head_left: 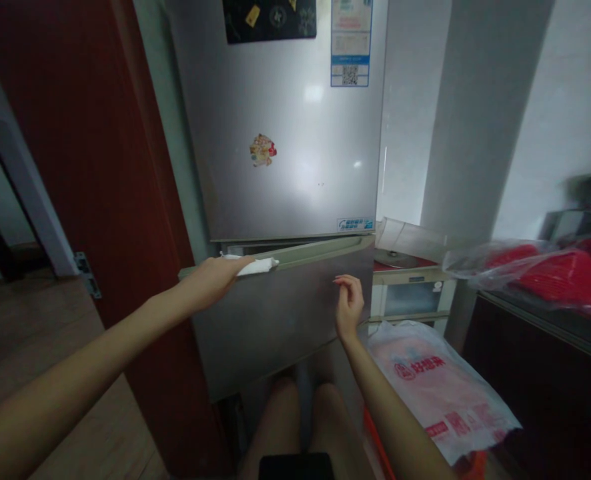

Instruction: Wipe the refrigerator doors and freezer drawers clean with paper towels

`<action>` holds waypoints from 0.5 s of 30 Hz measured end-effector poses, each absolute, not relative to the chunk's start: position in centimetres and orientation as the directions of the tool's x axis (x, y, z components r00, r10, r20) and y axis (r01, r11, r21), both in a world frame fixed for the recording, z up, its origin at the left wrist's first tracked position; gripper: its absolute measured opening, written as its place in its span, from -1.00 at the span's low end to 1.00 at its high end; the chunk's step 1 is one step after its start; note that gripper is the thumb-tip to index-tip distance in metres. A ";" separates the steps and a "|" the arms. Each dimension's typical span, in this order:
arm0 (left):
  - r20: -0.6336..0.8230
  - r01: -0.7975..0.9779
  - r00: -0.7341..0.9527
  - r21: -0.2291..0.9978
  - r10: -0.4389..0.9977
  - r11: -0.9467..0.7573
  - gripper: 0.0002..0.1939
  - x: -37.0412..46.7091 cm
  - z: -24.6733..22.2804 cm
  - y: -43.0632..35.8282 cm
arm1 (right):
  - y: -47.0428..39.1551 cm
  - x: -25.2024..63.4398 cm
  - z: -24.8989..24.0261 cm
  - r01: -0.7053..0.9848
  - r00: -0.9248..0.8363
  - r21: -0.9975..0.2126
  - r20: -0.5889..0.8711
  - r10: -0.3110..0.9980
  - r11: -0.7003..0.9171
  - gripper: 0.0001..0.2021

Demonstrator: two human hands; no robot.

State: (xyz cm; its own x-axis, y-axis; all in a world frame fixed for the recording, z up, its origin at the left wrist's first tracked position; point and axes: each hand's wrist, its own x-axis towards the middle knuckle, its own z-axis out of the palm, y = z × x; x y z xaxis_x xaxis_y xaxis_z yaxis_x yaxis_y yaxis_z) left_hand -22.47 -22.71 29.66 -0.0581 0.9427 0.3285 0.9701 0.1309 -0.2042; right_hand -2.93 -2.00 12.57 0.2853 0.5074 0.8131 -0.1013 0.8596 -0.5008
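Note:
A silver fridge has its upper door (295, 127) closed, and its lower door (285, 320) stands slightly ajar, tilted out at the left. My left hand (218, 280) is closed on a white cloth or tissue (258, 267) at the lower door's top edge. In front of that door, toward its right side, my right hand (349, 303) is raised with its fingers curled. Whether anything lies inside those fingers is hidden.
A brown wooden door frame (140, 200) stands at the left. To the right are a white plastic bag (430, 380) with red print, a low cabinet (410, 297), and red items (550, 270) in clear plastic on a dark surface.

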 end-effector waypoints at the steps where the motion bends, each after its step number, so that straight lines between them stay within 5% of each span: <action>1: 0.322 0.968 -0.061 -0.213 0.945 0.135 -0.54 -22.2 29.5 -22.7 | -2.4 -3.1 13.0 -0.097 0.264 -0.485 0.830 0.492 0.869 -0.79; 6: 0.374 0.989 0.025 -0.142 0.927 0.030 -0.41 -20.4 26.5 -23.3 | -4.6 -4.6 15.3 -0.066 0.139 -0.389 0.908 0.395 0.919 -0.74; 10: 0.455 0.987 0.081 0.085 0.887 -0.133 -0.40 -18.5 24.3 -26.1 | -6.6 -5.6 17.7 -0.011 0.018 -0.250 0.968 0.251 0.968 -0.67; 12: 0.549 0.964 -0.016 0.232 0.836 -0.134 -0.49 -18.4 23.5 -28.8 | -7.7 -5.6 18.8 0.004 -0.027 -0.191 0.981 0.191 0.982 -0.66; 15: 0.656 0.882 -0.415 0.459 0.630 0.103 -0.58 -20.4 21.9 -34.1 | -9.4 -5.6 20.0 0.028 -0.121 -0.128 0.984 0.131 0.991 -0.64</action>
